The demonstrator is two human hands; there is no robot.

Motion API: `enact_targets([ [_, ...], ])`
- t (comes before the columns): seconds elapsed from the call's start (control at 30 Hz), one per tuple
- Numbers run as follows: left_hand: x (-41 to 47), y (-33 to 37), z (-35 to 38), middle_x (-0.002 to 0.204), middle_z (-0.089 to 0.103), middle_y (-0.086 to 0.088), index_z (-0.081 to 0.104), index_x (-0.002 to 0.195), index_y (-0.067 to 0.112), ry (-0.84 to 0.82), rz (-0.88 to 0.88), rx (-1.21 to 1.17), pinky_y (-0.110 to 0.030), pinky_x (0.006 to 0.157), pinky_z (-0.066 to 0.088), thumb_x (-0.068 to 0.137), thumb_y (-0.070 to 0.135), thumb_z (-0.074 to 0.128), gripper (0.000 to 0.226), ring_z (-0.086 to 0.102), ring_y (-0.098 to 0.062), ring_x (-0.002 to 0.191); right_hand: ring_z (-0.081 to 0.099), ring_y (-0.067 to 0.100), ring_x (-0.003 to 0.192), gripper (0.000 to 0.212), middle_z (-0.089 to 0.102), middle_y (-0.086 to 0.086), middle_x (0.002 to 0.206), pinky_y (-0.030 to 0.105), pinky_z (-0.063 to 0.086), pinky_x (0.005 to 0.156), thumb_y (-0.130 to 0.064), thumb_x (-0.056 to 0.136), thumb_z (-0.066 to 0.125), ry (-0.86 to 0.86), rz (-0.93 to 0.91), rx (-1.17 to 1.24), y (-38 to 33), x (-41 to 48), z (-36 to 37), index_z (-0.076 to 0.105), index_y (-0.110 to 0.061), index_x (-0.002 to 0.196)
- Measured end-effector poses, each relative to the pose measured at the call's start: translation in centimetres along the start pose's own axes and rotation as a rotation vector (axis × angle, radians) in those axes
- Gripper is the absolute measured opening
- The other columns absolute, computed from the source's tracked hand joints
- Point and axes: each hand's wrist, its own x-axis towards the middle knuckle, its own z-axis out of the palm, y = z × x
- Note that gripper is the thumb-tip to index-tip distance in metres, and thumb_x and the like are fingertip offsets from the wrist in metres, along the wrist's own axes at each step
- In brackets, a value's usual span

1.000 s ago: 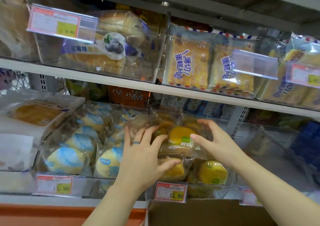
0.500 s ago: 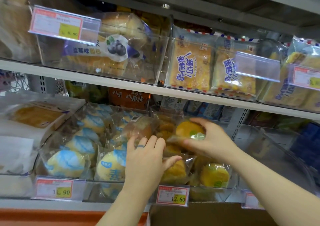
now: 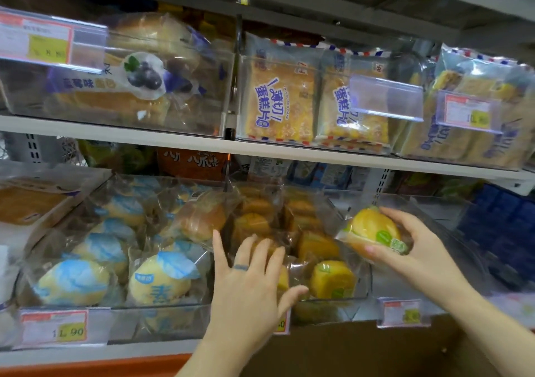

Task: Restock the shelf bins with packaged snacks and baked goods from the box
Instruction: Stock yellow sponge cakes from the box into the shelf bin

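Observation:
My right hand point(image 3: 417, 249) grips a clear-wrapped yellow bun with a green label point(image 3: 372, 230), holding it over the right edge of the middle clear bin point(image 3: 364, 292) on the lower shelf. That bin holds several more yellow and brown wrapped buns point(image 3: 333, 279). My left hand point(image 3: 249, 284), a ring on one finger, has its fingers spread and straight, resting on the packets at the bin's front left. The brown cardboard box point(image 3: 362, 350) fills the bottom of the view under my arms.
A bin of blue-and-white wrapped buns point(image 3: 115, 255) stands to the left, a nearly empty clear bin point(image 3: 451, 232) to the right. The upper shelf point(image 3: 173, 142) carries blueberry bread point(image 3: 136, 81) and sliced cake packs point(image 3: 280, 98). Price tags point(image 3: 55, 329) hang along the front edges.
My right hand has carried the yellow bun from the middle of the bin out to its right edge. My left hand stayed on the front packets, its fingers spreading wider.

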Motion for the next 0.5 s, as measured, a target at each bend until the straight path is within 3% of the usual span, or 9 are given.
enact_targets([
  [0.07, 0.5, -0.4, 0.0, 0.107, 0.069, -0.003, 0.072, 0.108, 0.022, -0.050, -0.019, 0.044, -0.068, 0.110, 0.006, 0.093, 0.060, 0.025, 0.062, 0.062, -0.029, 0.107, 0.048, -0.007, 0.105, 0.068, 0.047, -0.024, 0.115, 0.010, 0.041, 0.073, -0.025, 0.071, 0.081, -0.011, -0.025, -0.013, 0.4, -0.4, 0.0, 0.043, -0.038, 0.126],
  [0.2, 2.3, -1.4, -0.4, 0.087, 0.069, -0.004, 0.074, 0.094, 0.019, -0.112, -0.075, 0.084, -0.068, 0.106, 0.019, 0.092, 0.056, 0.028, 0.059, 0.065, -0.031, 0.087, 0.048, -0.009, 0.104, 0.068, 0.048, -0.024, 0.115, 0.008, 0.043, 0.074, -0.030, 0.069, 0.081, -0.016, -0.048, -0.031, 0.9, -0.4, -0.1, 0.044, -0.038, 0.125],
  [0.33, 2.8, -0.7, 0.0, 0.087, 0.069, -0.005, 0.074, 0.087, 0.020, -0.158, 0.026, 0.116, -0.067, 0.105, 0.022, 0.093, 0.059, 0.024, 0.063, 0.066, -0.030, 0.083, 0.047, -0.009, 0.105, 0.068, 0.047, -0.025, 0.116, 0.009, 0.042, 0.074, -0.033, 0.069, 0.080, -0.021, -0.044, -0.010, 1.3, -0.1, -0.3, 0.043, -0.039, 0.126],
  [0.5, 2.2, -1.5, -0.3, 0.104, 0.066, -0.007, 0.071, 0.108, 0.017, -0.207, 0.022, 0.091, -0.068, 0.103, 0.023, 0.097, 0.060, 0.009, 0.076, 0.062, -0.030, 0.096, 0.048, -0.006, 0.105, 0.068, 0.047, -0.025, 0.116, 0.012, 0.042, 0.076, -0.031, 0.069, 0.081, -0.064, -0.042, 0.006, 1.7, -0.6, 0.2, 0.044, -0.039, 0.125],
])
